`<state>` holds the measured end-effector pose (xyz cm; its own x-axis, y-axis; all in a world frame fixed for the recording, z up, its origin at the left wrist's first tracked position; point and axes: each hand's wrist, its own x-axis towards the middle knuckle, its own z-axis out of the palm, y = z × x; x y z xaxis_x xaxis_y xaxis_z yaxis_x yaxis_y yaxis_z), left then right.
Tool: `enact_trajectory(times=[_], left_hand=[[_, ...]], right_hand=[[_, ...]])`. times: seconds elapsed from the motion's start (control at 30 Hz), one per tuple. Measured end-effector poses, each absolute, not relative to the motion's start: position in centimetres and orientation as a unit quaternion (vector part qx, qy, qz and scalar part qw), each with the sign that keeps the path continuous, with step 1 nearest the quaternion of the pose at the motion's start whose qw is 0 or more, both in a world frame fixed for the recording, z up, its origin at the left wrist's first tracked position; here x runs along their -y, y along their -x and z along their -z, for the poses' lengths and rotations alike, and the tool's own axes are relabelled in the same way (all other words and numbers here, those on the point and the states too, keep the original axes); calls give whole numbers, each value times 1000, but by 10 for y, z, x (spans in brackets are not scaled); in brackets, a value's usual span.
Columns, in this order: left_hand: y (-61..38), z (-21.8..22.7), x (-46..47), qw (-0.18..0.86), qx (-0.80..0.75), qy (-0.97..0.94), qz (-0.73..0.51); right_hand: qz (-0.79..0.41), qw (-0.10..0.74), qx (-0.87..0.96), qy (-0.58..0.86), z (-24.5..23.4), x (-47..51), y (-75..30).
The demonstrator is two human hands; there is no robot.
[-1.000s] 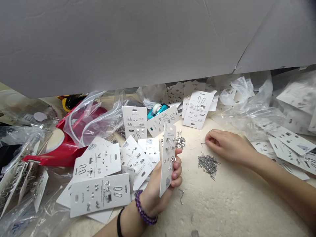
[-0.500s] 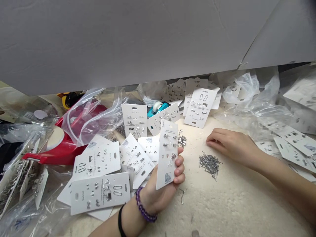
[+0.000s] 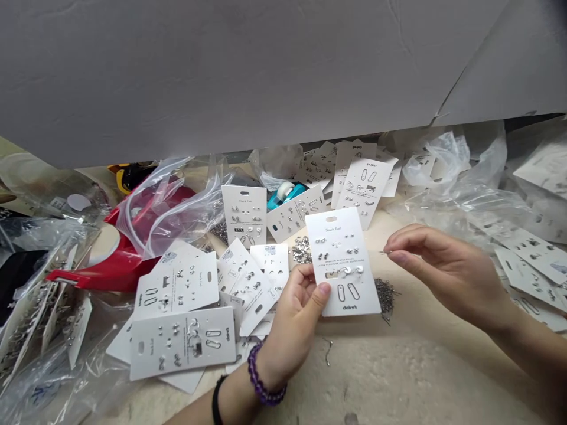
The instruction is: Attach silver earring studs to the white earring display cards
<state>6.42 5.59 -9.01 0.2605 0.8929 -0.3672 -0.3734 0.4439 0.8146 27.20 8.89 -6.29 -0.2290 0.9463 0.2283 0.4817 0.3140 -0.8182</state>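
Note:
My left hand (image 3: 303, 310) grips a white earring card (image 3: 343, 289) by its lower left edge, thumb in front. The card faces me, bearing rows of small studs, hoops and two long link-shaped earrings. To the right of it, my right hand (image 3: 436, 268) pinches a tiny earring stud (image 3: 383, 252) between thumb and forefinger; only a thin tip shows. Partly hidden behind the card lies a pile of thin-posted earring studs (image 3: 386, 298). Another heap of small silver pieces (image 3: 302, 251) sits at the card's upper left.
Several filled earring cards (image 3: 181, 345) overlap on the left. A red tape dispenser (image 3: 97, 271) and a teal tape dispenser (image 3: 286, 193) stand behind. Clear plastic bags (image 3: 478, 198) with cards lie at the right. A large grey-white panel (image 3: 248, 77) overhangs the back.
The earring card has turned from its back to its front and moved right. My right hand has lifted from beside the stud pile, with a tiny stud at its fingertips.

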Motion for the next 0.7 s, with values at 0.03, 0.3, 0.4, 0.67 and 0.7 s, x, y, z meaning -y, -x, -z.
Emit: enact_trajectory(times=[0.03,0.3,0.4,0.67,0.7], left_hand=[[-64,90,-56,731,-431,-306,-432],[-66,88,-56,722,-440,-289,-449],[-66,88,-56,711,-449,-305,-447],[-67,89,-51,653,-454,-403,-453],[-67,89,-50,652,-451,-412,-450]], right_hand=[[-307,378,721,494,63,-87,-271],[-259,245,838,412,67,-81,-261],[-228,218,849,424,66,-81,-263],[-297,164,822,457,63,-80,-260],[-306,161,814,467,63,-80,-259]])
